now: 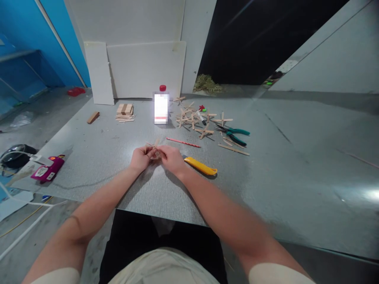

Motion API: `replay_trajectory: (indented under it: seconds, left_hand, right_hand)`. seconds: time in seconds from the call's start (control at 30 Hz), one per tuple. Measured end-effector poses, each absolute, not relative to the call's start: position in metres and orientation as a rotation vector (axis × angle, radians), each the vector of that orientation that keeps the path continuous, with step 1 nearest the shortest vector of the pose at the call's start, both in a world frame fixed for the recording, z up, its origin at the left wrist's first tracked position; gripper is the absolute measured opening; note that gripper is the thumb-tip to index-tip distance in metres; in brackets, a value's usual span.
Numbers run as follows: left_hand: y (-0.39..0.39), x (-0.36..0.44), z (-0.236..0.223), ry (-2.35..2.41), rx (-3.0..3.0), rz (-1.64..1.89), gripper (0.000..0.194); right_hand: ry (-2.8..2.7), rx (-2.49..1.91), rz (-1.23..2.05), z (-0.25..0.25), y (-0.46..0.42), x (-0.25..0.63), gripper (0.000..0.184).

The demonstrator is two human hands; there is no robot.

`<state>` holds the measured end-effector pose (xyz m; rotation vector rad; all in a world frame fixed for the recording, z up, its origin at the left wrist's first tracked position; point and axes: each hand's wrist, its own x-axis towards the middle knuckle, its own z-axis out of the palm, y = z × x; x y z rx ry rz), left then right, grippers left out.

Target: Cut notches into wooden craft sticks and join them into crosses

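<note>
Two flat wooden craft sticks (pixel 154 146), seemingly crossed over each other, are held just above the middle of a grey tabletop (pixel 266 169). The left hand (pixel 141 157) and the right hand (pixel 171 157) meet around them, fingertips pinching the sticks from either side; the joint itself is too small and blurred to tell whether it is already stuck. Further back on the table lies a cluster of finished stick crosses (pixel 194 118), so a good number appear done. A stack of unused sticks (pixel 124 111) sits back left, suggesting more remain. Between them stands a white bottle with a red cap (pixel 161 105). Near the right hand lie a yellow utility knife (pixel 201 166) and a thin pink rod (pixel 182 142). Green-handled pliers (pixel 235 135) rest beside the crosses, and a magenta tool (pixel 47 169) lies at the table's left edge.
</note>
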<state>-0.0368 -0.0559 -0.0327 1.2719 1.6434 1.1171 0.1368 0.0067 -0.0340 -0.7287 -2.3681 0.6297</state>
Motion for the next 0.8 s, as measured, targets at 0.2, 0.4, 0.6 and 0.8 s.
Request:
replay_trajectory:
  seconds: [0.2,0.4,0.6,0.8]
  left_hand:
    - [-0.064,-0.034,-0.026,1.672,1.379,1.144,0.037]
    - [-0.066,-0.034,-0.023,1.69,1.513,1.149,0.034]
    - [-0.069,-0.034,-0.019,1.659,1.624,1.169,0.033]
    - [-0.071,-0.032,-0.019,1.639,1.662,1.2,0.032]
  right_hand:
    - [-2.252,-0.686,0.745,-0.034,0.011,0.14,0.036]
    - [-2.135,-0.679,0.82,-0.038,0.007,0.14,0.036]
    - [-2.075,-0.667,0.851,-0.042,0.006,0.142,0.036]
    - [-2.074,-0.603,0.826,-0.036,0.004,0.145,0.035]
